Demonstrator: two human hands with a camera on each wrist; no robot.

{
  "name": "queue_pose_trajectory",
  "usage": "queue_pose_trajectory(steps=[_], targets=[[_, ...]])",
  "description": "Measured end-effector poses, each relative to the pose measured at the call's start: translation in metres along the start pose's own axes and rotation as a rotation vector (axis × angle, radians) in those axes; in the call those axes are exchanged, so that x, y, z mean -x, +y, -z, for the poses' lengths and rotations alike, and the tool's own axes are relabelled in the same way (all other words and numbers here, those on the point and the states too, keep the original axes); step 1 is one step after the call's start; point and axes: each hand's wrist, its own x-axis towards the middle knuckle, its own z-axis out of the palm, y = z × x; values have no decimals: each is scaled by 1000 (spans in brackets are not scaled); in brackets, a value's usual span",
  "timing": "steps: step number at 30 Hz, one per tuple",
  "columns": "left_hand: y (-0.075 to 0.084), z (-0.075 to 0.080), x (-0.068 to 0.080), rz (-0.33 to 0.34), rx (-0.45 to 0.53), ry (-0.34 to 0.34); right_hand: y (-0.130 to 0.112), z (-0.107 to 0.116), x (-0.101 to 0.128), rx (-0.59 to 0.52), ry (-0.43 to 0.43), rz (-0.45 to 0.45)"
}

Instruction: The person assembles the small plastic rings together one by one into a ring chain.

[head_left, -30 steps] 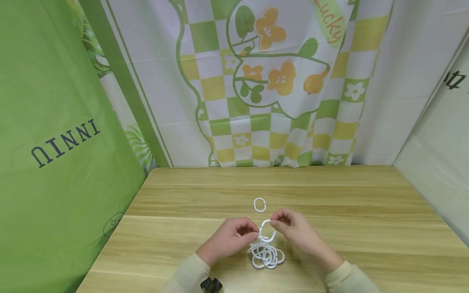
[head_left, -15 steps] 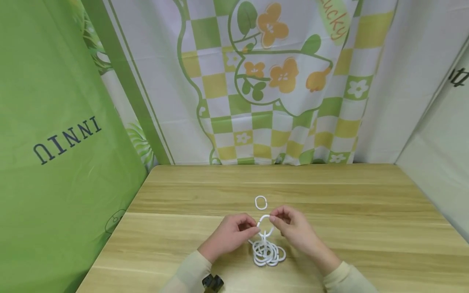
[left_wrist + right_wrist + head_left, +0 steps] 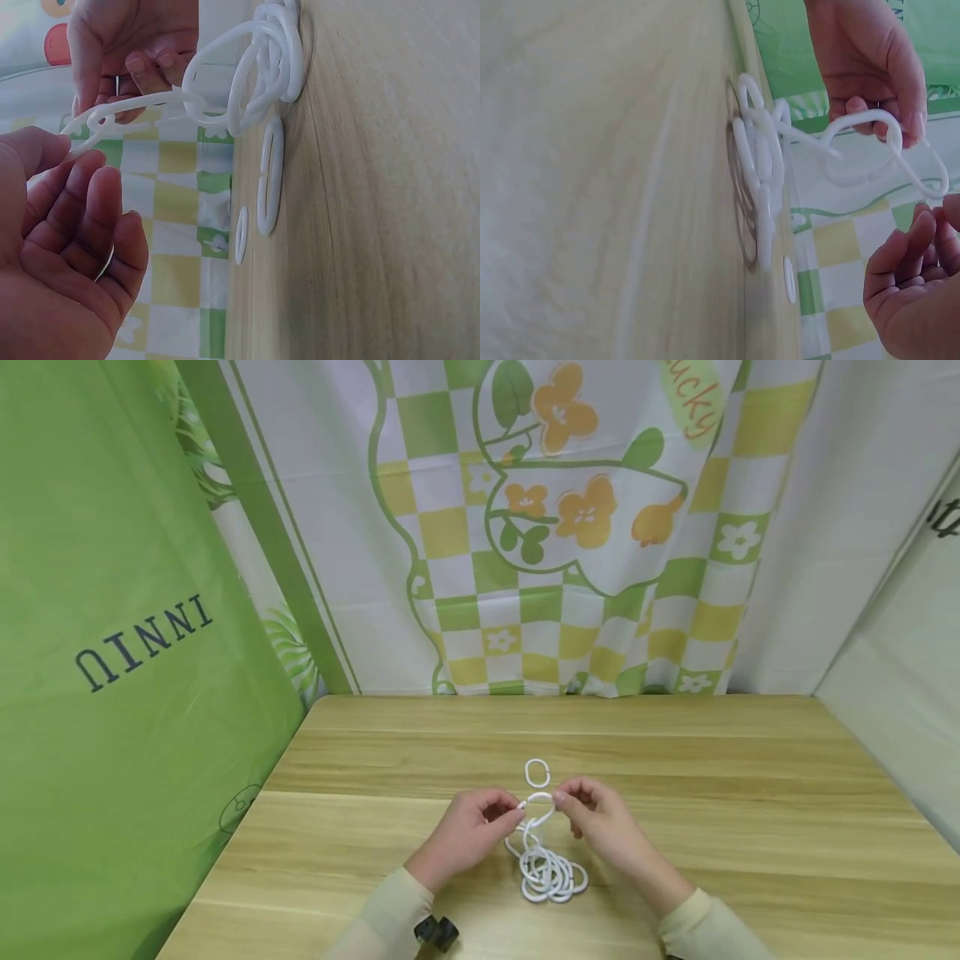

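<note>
In the head view my left hand [image 3: 472,831] and right hand [image 3: 607,831] pinch opposite sides of a white oval ring [image 3: 540,795] with a split in it, held above the table. Linked through it, another white ring [image 3: 862,116] hangs towards a heap of white rings [image 3: 553,881] just below the hands. Thumb and fingertips of the left hand [image 3: 75,232] meet on the ring in the left wrist view. In the right wrist view the right hand [image 3: 922,289] pinches the ring's end near the frame edge. A loose ring [image 3: 527,772] lies beyond the hands.
The wooden table [image 3: 375,752] reaches back to a checked, flowered curtain [image 3: 540,610]. Green cloth [image 3: 135,735] hangs along the left, and pale cloth [image 3: 900,693] along the right. A black device [image 3: 437,933] sits at the left wrist.
Both hands have moved slightly away from the body with the pinched ring, drawing its linked ring out from the heap. The loose ring stays on the table; the head view has shifted a little.
</note>
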Motion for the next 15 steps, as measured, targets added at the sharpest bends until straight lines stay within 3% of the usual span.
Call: queue_pose_trajectory(steps=[8,15], targets=[[2,1,0,-28,14,-5,11,-5,-10,157,3,-75],[7,1,2,-46,-4,-15,20,-16,-17,259,-113,-37]])
